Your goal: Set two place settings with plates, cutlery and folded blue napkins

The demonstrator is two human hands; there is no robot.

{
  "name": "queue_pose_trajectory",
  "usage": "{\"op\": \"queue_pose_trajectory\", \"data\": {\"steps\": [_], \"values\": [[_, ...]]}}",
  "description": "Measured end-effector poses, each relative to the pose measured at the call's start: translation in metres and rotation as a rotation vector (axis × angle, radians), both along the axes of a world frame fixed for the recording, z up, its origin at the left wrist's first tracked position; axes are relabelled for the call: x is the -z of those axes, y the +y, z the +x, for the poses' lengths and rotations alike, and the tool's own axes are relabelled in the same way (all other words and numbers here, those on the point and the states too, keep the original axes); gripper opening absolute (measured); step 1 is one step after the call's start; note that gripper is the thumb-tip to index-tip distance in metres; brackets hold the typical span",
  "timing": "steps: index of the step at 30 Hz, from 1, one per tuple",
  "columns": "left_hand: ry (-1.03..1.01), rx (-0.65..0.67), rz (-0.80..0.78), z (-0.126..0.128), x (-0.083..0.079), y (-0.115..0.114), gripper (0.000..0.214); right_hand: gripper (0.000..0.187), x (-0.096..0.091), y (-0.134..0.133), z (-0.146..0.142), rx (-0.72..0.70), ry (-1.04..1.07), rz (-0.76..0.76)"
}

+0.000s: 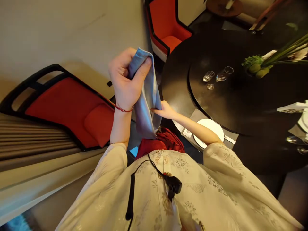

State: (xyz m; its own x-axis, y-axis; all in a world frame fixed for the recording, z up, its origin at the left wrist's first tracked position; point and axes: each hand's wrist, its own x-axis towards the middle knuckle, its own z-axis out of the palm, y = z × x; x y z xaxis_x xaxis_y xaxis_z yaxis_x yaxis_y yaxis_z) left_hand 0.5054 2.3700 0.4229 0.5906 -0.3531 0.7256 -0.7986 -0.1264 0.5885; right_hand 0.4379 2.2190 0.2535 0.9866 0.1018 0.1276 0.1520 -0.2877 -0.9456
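A folded blue-grey cloth napkin (143, 112) hangs in front of my body. Its upper end is pinched between the thumb and fingers of my left hand (127, 77), which is raised and wears a thin red bracelet. Lower down, my right hand (166, 110) grips the napkin's right edge with thumb and fingers. The fingertips of that hand are partly hidden by the cloth. Below the napkin is a red fabric (172, 141) at my waist level.
A dark round table (178, 93) stands to the right, with a white plate (211, 128), glasses (221, 75) and a plant arrangement (258, 65) on it. Red chairs stand at the left (60, 102) and behind (166, 19). A curtain (43, 134) hangs at left.
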Motion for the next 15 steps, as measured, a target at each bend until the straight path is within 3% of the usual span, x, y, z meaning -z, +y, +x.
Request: {"op": "queue_pose_trajectory", "data": {"steps": [4, 7, 9, 12, 15], "values": [[0.002, -0.047, -0.027, 0.017, 0.012, 0.012, 0.043, 0.056, 0.043, 0.033, 0.028, 0.297, -0.02, 0.005], [-0.028, -0.035, -0.06, 0.023, 0.018, -0.003, 0.038, 0.064, 0.064, 0.051, 0.054, 0.428, -0.051, 0.001], [-0.066, 0.036, -0.047, 0.032, 0.019, -0.022, 0.03, 0.053, 0.079, 0.048, 0.076, 0.537, -0.046, -0.017], [-0.089, 0.176, -0.059, 0.064, 0.02, -0.058, 0.025, 0.027, 0.098, 0.002, 0.098, 0.801, 0.021, -0.012], [-0.043, 0.272, -0.073, 0.111, 0.021, -0.107, 0.035, 0.015, 0.1, -0.082, 0.072, 1.116, 0.099, -0.012]]}}
